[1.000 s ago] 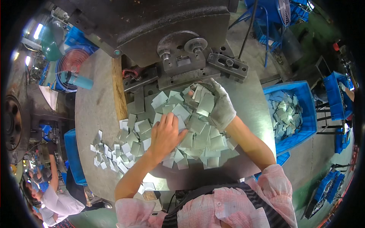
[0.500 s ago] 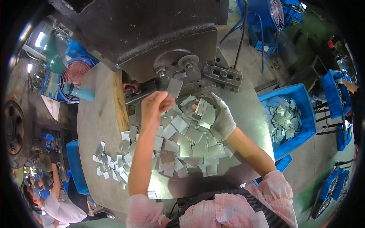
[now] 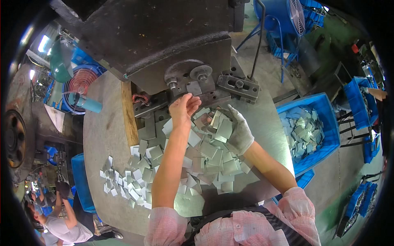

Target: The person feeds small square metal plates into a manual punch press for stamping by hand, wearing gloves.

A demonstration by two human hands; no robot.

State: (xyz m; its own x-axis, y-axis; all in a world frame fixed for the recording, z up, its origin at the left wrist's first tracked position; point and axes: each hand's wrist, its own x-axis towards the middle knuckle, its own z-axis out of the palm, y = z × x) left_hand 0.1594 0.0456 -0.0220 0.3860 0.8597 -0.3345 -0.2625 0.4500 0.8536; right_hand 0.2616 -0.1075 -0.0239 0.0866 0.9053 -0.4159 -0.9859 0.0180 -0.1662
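My bare left hand reaches up to the press, its fingertips pinched at the near edge of a flat grey metal plate. That plate lies in the tooling, just below two round bolted clamps. On my right hand is a whitish work glove, and its fingers curve around a few metal plates held over the heap. Below both hands spreads a heap of loose rectangular metal plates on the metal table. Smaller-looking bright pieces lie to the left.
The dark press body stands over the table's far side. A wooden strip lies left of the tooling. At right is a blue bin of metal pieces. Fans and a person are at left.
My left hand has moved right and slightly forward, bringing its plate from a raised tilt into the press tooling. My right hand stays nearly in place with its plates.
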